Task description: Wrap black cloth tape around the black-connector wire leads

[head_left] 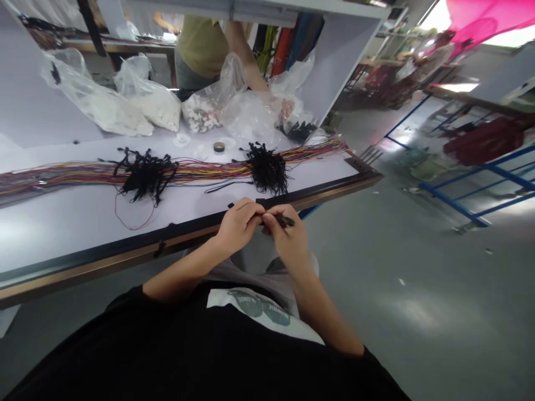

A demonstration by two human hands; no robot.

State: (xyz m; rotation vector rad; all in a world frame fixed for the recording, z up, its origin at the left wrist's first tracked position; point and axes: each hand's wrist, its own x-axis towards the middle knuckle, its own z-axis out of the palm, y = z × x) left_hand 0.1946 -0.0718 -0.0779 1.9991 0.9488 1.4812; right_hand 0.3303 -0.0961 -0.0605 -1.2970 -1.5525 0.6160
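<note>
My left hand [240,223] and my right hand [290,236] meet just off the front edge of the table, with thumbs and fingers pinched together. A small dark piece [286,220] sticks out of my right hand's grip; its kind does not show. Whatever lies between my left fingertips is mostly covered by them. Beyond my hands, a heap of black looped cords [268,169] rests across a long bundle of coloured wires [209,171]. Further left a second heap of black cords [145,174] lies on the same bundle.
The white table [83,223] has a raised dark front edge. Clear plastic bags [159,106] with white pieces stand under the shelf, behind a small roll of tape [218,147]. Another person's arm [246,58] reaches in from the far side. Blue metal frames [455,206] stand right.
</note>
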